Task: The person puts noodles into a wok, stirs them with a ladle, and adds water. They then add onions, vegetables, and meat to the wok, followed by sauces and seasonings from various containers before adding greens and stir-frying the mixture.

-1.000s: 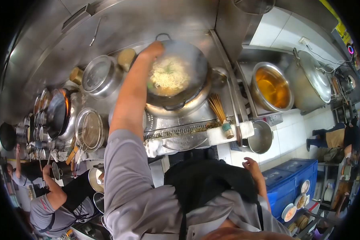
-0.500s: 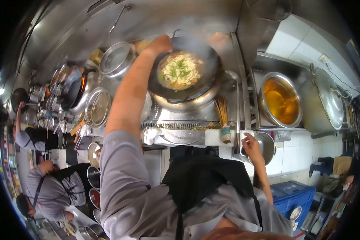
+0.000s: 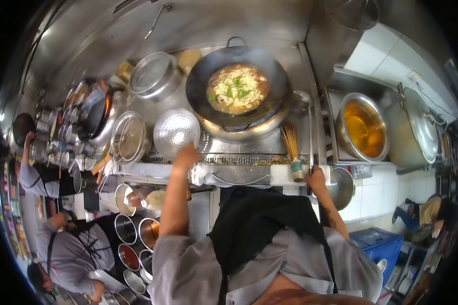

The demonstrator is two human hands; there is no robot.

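Observation:
Noodles with green strips (image 3: 237,89) lie in broth inside the large black wok (image 3: 198,86), which sits on the burner. My left hand (image 3: 187,155), blurred, is at the lower edge of the perforated metal skimmer (image 3: 177,131); its fingers cannot be made out. Beside the white block at the stove's front edge, my right hand (image 3: 316,179) is closed around the lower end of the long-handled ladle (image 3: 311,132). A bamboo brush (image 3: 292,152) stands just left of the ladle handle. The folded white cloth (image 3: 202,174) lies right of my left hand.
A steel bowl of amber liquid (image 3: 362,127) and a big lidded pot (image 3: 414,127) stand at the right. Strainers (image 3: 128,137), a lidded pot (image 3: 152,76) and seasoning containers (image 3: 129,256) are on the left. Co-workers (image 3: 76,249) stand at the far left; another person bends at the far right.
My left hand has come back from the wok's far rim to the skimmer. My right hand has closed on the ladle handle. The view has shifted slightly.

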